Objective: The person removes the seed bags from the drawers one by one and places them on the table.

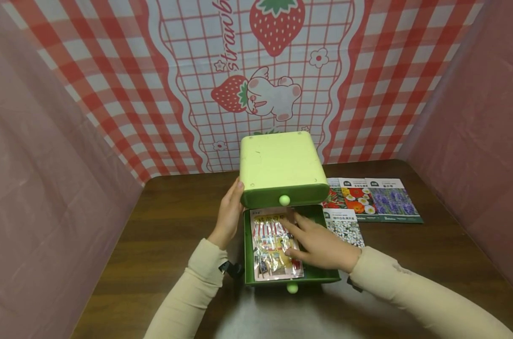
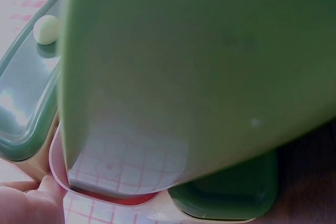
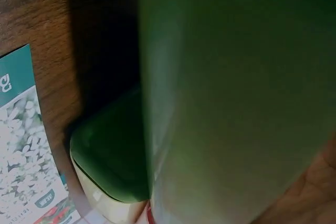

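Note:
A pale yellow-green drawer cabinet [image 1: 282, 160] with dark green drawer fronts stands at the table's back. Its middle drawer [image 1: 248, 254] is pulled out beneath the shut top drawer. Inside lies a glossy illustrated packet [image 1: 271, 254] with a striped awning picture. My right hand [image 1: 322, 242] reaches in over the packet's right side, fingers extended; whether they touch it is unclear, and the fingertips are partly in shadow. My left hand [image 1: 228, 214] rests its fingers against the cabinet's left side. The drawer's green wall [image 2: 199, 77] fills most of the left wrist view.
Right of the cabinet, several flower seed packets lie on the wooden table [image 1: 176, 216], among them a lavender packet [image 1: 394, 202], a poppy packet [image 1: 358, 200] and a white-flower packet [image 1: 347, 230]. A checked strawberry cloth [image 1: 155, 94] hangs behind. Pink curtains [image 1: 40, 188] flank both sides.

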A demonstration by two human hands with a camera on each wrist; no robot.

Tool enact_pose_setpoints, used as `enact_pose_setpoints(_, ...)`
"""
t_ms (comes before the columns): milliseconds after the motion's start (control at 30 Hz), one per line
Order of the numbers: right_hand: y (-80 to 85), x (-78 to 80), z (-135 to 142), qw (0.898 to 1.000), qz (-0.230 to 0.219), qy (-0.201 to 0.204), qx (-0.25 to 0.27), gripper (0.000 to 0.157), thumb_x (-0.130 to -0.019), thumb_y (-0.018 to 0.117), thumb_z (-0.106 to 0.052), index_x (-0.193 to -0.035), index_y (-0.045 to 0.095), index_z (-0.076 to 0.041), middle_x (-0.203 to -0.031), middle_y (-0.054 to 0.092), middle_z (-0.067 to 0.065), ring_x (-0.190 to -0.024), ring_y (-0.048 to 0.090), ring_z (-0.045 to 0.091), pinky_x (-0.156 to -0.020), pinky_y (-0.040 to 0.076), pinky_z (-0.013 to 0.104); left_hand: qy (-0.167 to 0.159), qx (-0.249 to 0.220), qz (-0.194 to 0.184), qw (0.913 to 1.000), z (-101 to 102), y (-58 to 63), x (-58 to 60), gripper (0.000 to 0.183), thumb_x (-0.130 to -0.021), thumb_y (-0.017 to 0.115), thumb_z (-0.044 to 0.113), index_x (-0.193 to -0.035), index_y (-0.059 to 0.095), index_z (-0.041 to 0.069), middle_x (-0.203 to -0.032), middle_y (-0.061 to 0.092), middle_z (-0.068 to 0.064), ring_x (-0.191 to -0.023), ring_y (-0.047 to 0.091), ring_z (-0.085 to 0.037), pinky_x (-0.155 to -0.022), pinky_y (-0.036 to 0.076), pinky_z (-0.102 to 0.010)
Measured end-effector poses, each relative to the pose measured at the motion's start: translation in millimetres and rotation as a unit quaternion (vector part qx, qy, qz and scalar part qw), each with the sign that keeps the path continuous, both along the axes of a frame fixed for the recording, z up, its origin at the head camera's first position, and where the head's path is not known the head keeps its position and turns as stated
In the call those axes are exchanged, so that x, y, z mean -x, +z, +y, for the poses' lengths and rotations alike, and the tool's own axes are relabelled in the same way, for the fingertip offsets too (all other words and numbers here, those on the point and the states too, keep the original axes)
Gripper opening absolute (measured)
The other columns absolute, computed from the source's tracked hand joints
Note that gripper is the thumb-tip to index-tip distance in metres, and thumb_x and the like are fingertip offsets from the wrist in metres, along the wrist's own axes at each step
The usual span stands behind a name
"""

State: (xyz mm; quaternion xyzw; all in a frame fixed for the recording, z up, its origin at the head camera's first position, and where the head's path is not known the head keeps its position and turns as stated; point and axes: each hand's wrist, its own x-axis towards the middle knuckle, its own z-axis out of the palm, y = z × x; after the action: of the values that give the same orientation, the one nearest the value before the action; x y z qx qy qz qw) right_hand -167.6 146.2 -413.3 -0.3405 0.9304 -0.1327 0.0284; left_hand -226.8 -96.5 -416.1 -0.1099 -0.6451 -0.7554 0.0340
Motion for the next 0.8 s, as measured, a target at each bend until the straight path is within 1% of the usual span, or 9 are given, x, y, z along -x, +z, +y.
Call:
enact_pose_setpoints(100,-3.1,1.4,-1,1.0,0.001,0.002,-0.014,0.076,-0.094,0.06,-0.048,-0.154,0.032,-0.01,-0.153,0.026,0.036,-0.139,0.034,0.05,-0.112,0.036,0.062,0.003,0.001,-0.005,1.0,0,0.1,0.0,0.06,-0.105,0.039,0.042,-0.155,0.027,0.011,-0.161,0.029,-0.008,-0.144,0.036,-0.028,-0.117,0.035,-0.046)
enact_pose_setpoints(200,-6.9,2.9,-2,1.0,-0.011,-0.004,-0.026,0.076,-0.094,0.06,-0.048,-0.154,0.032,-0.01,-0.153,0.025,0.036,-0.14,0.032,0.051,-0.113,0.034,0.061,0.006,0.003,-0.01,0.9999,0,0.1,-0.1,0.06,-0.104,0.039,0.043,-0.155,0.028,0.012,-0.16,0.03,-0.008,-0.144,0.037,-0.028,-0.117,0.035,-0.047)
enact_pose_setpoints(367,-11.6,4.7,-4,0.999,-0.011,-0.009,-0.039,0.078,-0.093,0.061,-0.049,-0.153,0.033,-0.008,-0.152,0.027,0.037,-0.139,0.031,0.053,-0.114,0.033,0.061,0.008,0.007,-0.013,0.9999,0,0.3,-0.7,0.061,-0.104,0.039,0.044,-0.155,0.028,0.013,-0.16,0.03,-0.008,-0.144,0.037,-0.028,-0.117,0.036,-0.048)
enact_pose_setpoints(600,-12.2,4.1,-6,0.998,-0.002,-0.017,-0.053,0.08,-0.091,0.063,-0.049,-0.152,0.035,-0.007,-0.151,0.031,0.036,-0.14,0.029,0.054,-0.115,0.031,0.061,0.006,0.002,-0.008,0.9999,0,-0.9,-0.3,0.061,-0.104,0.039,0.045,-0.155,0.028,0.014,-0.16,0.031,-0.007,-0.144,0.036,-0.027,-0.117,0.035,-0.047)
enact_pose_setpoints(800,-13.5,4.1,-9,0.999,-0.005,-0.017,-0.051,0.08,-0.092,0.064,-0.047,-0.153,0.033,-0.007,-0.151,0.031,0.035,-0.141,0.028,0.052,-0.115,0.031,0.063,0.009,-0.004,-0.01,0.9999,0,-1.8,0.8,0.062,-0.104,0.04,0.044,-0.155,0.029,0.012,-0.16,0.03,-0.007,-0.145,0.035,-0.026,-0.118,0.035,-0.045)
